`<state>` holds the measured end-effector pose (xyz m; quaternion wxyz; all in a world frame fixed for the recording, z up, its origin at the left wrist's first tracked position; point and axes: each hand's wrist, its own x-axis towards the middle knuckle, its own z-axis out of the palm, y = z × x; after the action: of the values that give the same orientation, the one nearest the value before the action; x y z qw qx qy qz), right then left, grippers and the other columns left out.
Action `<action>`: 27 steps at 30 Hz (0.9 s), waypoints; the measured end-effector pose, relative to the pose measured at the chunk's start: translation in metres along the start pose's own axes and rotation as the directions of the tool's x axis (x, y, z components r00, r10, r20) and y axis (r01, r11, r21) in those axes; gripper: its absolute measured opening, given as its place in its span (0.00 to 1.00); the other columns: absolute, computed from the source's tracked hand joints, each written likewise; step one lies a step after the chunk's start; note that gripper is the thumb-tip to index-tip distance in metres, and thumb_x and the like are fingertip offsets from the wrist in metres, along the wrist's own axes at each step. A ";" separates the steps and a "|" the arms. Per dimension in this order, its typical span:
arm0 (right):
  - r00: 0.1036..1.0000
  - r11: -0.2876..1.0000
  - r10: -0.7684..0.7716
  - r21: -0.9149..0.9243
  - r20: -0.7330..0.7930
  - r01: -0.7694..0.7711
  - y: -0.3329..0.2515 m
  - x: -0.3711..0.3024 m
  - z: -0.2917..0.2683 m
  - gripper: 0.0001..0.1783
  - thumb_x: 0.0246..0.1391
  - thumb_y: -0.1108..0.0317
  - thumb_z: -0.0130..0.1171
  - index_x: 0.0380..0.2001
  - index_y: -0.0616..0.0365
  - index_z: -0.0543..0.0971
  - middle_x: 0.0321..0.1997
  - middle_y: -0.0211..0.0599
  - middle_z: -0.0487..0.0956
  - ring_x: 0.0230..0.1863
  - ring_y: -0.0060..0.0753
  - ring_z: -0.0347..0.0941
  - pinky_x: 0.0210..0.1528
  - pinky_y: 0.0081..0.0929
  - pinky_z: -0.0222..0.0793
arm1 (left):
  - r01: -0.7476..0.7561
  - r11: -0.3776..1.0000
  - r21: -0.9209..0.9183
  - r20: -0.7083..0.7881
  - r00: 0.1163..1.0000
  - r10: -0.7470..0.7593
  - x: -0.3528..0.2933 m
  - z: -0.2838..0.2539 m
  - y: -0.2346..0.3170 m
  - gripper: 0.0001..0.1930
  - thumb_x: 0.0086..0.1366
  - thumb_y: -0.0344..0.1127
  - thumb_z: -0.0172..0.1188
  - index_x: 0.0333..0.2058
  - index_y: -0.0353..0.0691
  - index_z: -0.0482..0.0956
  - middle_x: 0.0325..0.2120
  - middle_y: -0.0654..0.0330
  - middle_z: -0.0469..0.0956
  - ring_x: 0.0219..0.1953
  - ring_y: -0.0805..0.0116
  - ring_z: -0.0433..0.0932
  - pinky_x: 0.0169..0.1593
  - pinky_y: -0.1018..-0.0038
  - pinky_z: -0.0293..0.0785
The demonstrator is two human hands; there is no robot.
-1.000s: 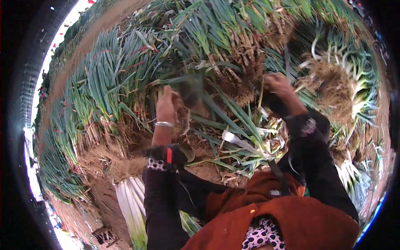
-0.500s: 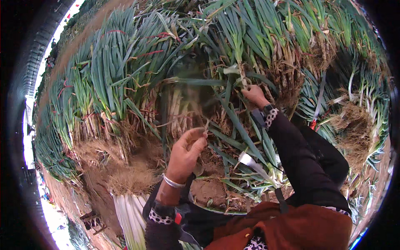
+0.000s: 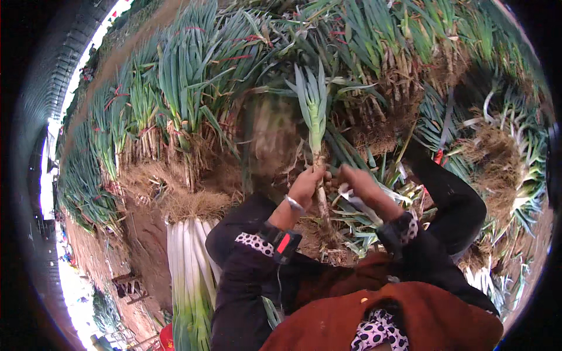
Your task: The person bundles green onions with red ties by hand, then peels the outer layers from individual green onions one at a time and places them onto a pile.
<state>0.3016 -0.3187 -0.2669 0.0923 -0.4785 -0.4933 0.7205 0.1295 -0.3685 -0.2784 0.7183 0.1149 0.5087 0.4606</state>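
Leek bundles (image 3: 190, 82) spread beyond the left hand (image 3: 304, 187) gripping one leek (image 3: 316, 120).

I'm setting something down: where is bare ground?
Brown soil shows bare between the pale-stalked bundle and the far-left green bundles. Crowded in the middle: left hand gripping a leek, right hand beside it, loose leaves below.

Held leek (image 3: 316, 114): part of the stem is covered by the left hand (image 3: 304, 188). Right hand (image 3: 363, 186): slightly blurred; contact with the stem cannot be determined. Stalks behind (image 3: 272, 137): hazy, outlines lost. White-stalked bunch (image 3: 190, 257): leaf ends cut off by the lower edge. Red object (image 3: 167, 337): likewise cut off, kind unidentifiable.
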 end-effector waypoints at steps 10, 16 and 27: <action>0.985 0.955 -0.167 0.254 0.043 0.151 -0.072 -0.007 -0.010 0.15 0.51 0.61 0.50 0.38 0.58 0.74 0.33 0.25 0.73 0.32 0.18 0.69 0.32 0.20 0.66 | -0.123 0.984 -0.128 0.152 0.978 0.142 -0.048 0.045 -0.054 0.11 0.64 0.36 0.51 0.43 0.40 0.68 0.30 0.66 0.71 0.27 0.76 0.69 0.30 0.78 0.69; 0.973 0.948 -0.229 0.217 -0.035 0.231 -0.082 -0.012 0.003 0.17 0.48 0.65 0.52 0.38 0.66 0.74 0.32 0.33 0.75 0.30 0.22 0.71 0.32 0.23 0.69 | -0.322 0.947 -0.008 -0.014 0.947 0.322 -0.038 0.043 -0.068 0.13 0.61 0.37 0.55 0.43 0.40 0.69 0.27 0.68 0.70 0.22 0.76 0.68 0.23 0.79 0.66; 0.938 0.728 -0.282 0.682 0.203 0.071 -0.049 0.018 -0.007 0.13 0.53 0.64 0.50 0.40 0.59 0.73 0.37 0.30 0.76 0.35 0.22 0.72 0.38 0.23 0.69 | 0.157 0.912 -0.379 0.544 0.835 0.082 -0.052 0.037 -0.059 0.14 0.67 0.46 0.41 0.39 0.44 0.69 0.10 0.74 0.50 0.08 0.84 0.47 0.13 0.83 0.46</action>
<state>0.2811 -0.2788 -0.2388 0.2516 -0.2520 -0.2557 0.8988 0.1895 -0.4303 -0.2660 0.8503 0.0794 0.1761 0.4895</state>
